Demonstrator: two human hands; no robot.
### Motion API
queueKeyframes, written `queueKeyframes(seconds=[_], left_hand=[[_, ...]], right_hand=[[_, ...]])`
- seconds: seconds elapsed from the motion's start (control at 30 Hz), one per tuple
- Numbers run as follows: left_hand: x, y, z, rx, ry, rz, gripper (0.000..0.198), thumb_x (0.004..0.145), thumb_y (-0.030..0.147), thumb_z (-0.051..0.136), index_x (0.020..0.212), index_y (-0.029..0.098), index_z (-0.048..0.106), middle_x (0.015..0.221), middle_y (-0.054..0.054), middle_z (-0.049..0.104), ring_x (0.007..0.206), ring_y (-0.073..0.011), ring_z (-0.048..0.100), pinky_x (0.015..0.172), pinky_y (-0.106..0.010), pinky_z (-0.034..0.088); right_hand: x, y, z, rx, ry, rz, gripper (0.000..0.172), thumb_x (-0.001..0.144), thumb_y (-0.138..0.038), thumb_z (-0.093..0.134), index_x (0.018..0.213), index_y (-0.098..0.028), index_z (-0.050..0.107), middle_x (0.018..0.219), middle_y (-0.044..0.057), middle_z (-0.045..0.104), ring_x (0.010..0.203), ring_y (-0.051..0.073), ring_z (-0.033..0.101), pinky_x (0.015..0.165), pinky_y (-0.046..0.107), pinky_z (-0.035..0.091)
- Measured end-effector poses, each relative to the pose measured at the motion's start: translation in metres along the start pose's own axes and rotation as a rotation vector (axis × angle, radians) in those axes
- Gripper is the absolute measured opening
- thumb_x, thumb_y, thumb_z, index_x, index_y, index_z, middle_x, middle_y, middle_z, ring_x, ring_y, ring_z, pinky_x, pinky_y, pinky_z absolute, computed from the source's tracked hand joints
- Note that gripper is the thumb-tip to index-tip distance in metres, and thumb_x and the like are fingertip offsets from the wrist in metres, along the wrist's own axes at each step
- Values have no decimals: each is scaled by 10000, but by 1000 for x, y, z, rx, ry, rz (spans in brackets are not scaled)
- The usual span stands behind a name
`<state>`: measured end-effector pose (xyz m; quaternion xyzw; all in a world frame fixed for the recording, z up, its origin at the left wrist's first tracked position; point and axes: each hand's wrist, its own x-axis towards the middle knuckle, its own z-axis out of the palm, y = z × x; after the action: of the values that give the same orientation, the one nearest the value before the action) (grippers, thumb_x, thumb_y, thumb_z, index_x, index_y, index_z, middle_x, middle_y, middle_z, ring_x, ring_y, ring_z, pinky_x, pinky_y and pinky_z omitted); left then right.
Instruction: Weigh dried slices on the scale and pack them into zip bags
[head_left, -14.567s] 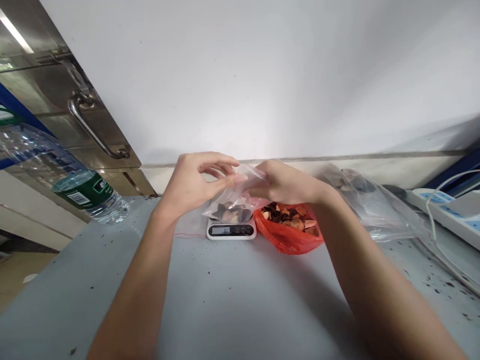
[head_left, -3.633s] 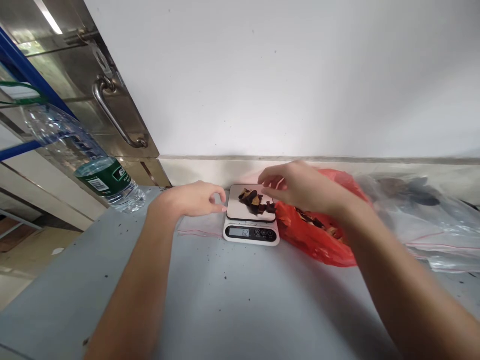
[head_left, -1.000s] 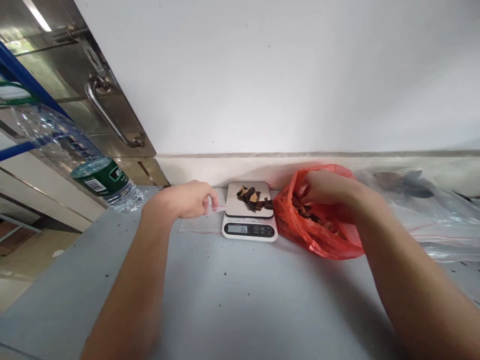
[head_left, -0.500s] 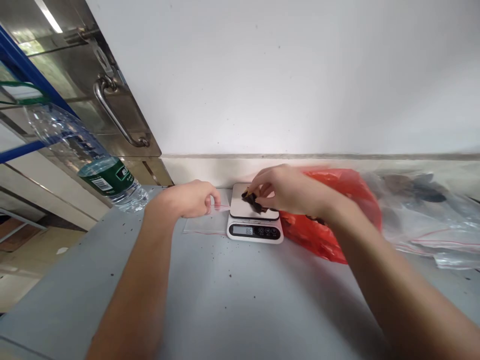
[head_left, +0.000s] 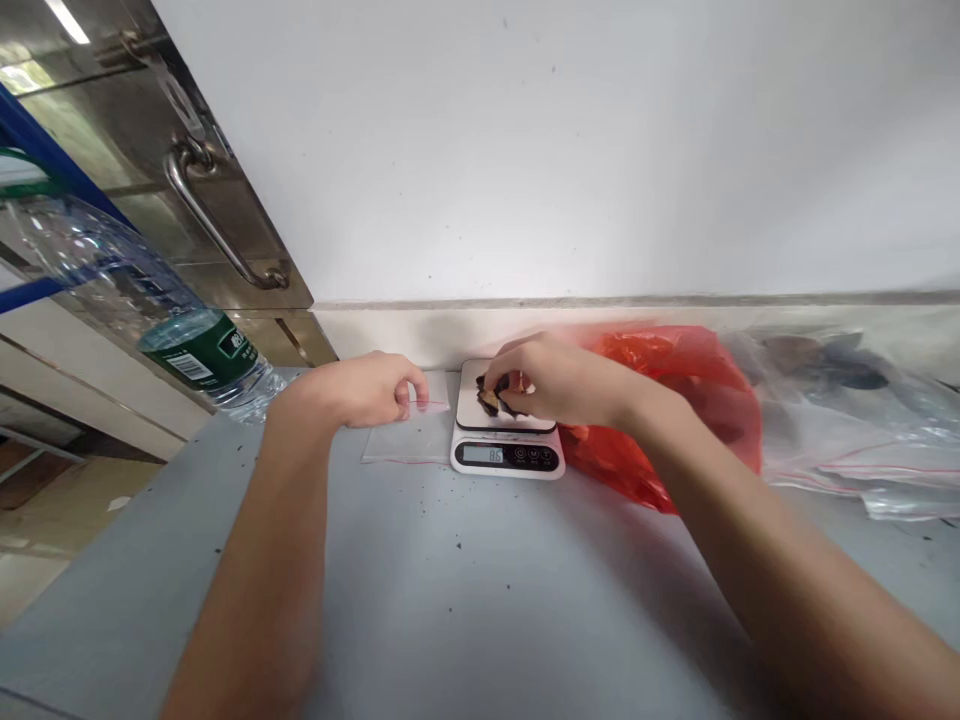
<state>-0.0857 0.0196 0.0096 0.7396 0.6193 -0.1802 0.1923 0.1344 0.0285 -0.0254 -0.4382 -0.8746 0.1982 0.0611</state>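
Note:
A small white digital kitchen scale (head_left: 469,412) sits against the wall, its display showing digits that look like 86. Dark, curled dried pieces (head_left: 489,398), brown and black, are at its platform; their exact kind is unclear. My right hand (head_left: 566,375) is over the platform with thumb and fingers closed on these pieces. To the left of the scale, my left hand (head_left: 367,388) pinches the edge of a clear zip bag (head_left: 431,408) with a red seal line. Another flat clear zip bag (head_left: 397,445) lies on the table beneath it.
A red plastic bag (head_left: 652,480) lies right of the scale, partly behind my right forearm. Clear zip bags (head_left: 832,440), some with dark contents, are farther right. A large water bottle (head_left: 199,345) stands at the left, near a metal door handle (head_left: 206,220). Dark crumbs dot the grey table (head_left: 420,620).
The pieces under my right hand have shifted, showing a lighter brown side. My left hand and its zip bag have moved slightly left. The view has shifted a little.

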Motion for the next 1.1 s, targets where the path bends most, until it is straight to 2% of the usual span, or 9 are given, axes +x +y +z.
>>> queueKeyframes(seconds=[0.23,0.5,0.67,0.77,0.83,0.9,0.97,1.03,1.1], left_hand=[[-1,-1,0,-14,11,16,441,731,173,516,1105,254,735,1182,-65,765,921,-285,694,708,-331,491],[0,-4,1,-72,53,72,326,683,221,518,953,232,702,1012,-69,758,885,-284,689,699,-331,490],[-4,-4,0,-175,250,138,262,717,276,540,938,240,674,997,-45,758,899,-282,700,717,-332,503],[-5,0,0,-295,429,184,238,777,346,579,975,244,663,1022,-46,757,903,-267,717,677,-319,515],[-6,6,1,-374,523,216,206,776,350,617,950,242,638,979,-41,753,885,-254,724,643,-301,516],[-7,12,2,-416,623,258,149,754,314,647,879,245,602,918,-20,739,893,-241,726,646,-286,522],[-8,17,3,-401,750,291,84,742,249,629,792,245,561,867,-3,715,910,-225,717,689,-283,539],[-7,21,4,-377,895,313,65,744,202,588,759,244,541,859,1,702,904,-207,700,741,-290,563],[-6,22,5,-376,978,376,75,773,213,576,839,248,586,962,-12,721,965,-209,692,822,-310,592]], right_hand=[[-20,17,-23,-32,168,120,188,932,-188,610,914,-210,796,798,18,779,645,150,636,606,281,444],[-29,27,-34,-21,256,162,227,913,-183,588,990,-202,800,938,67,809,797,202,710,686,303,525],[-28,13,-27,124,288,42,272,936,-177,553,1119,-196,753,807,39,765,704,185,677,683,301,502],[-21,-2,-17,203,235,-73,356,963,-156,523,1261,-230,703,777,-6,723,658,158,630,657,280,457],[-15,-10,-10,202,171,-128,397,984,-137,499,1323,-246,674,674,-52,624,582,134,542,613,262,404],[-9,-14,-4,183,137,-155,331,998,-137,505,1249,-232,698,602,-81,524,533,114,458,585,252,361],[-5,-16,-1,173,147,-139,190,1015,-195,538,984,-196,725,577,-77,509,516,97,417,558,252,334],[-3,-16,1,207,181,-53,366,1025,-310,567,687,-182,629,552,-48,546,489,84,396,511,262,309],[-4,-16,-1,307,240,40,451,998,-350,607,579,-189,562,534,-19,598,463,83,428,476,263,318]])
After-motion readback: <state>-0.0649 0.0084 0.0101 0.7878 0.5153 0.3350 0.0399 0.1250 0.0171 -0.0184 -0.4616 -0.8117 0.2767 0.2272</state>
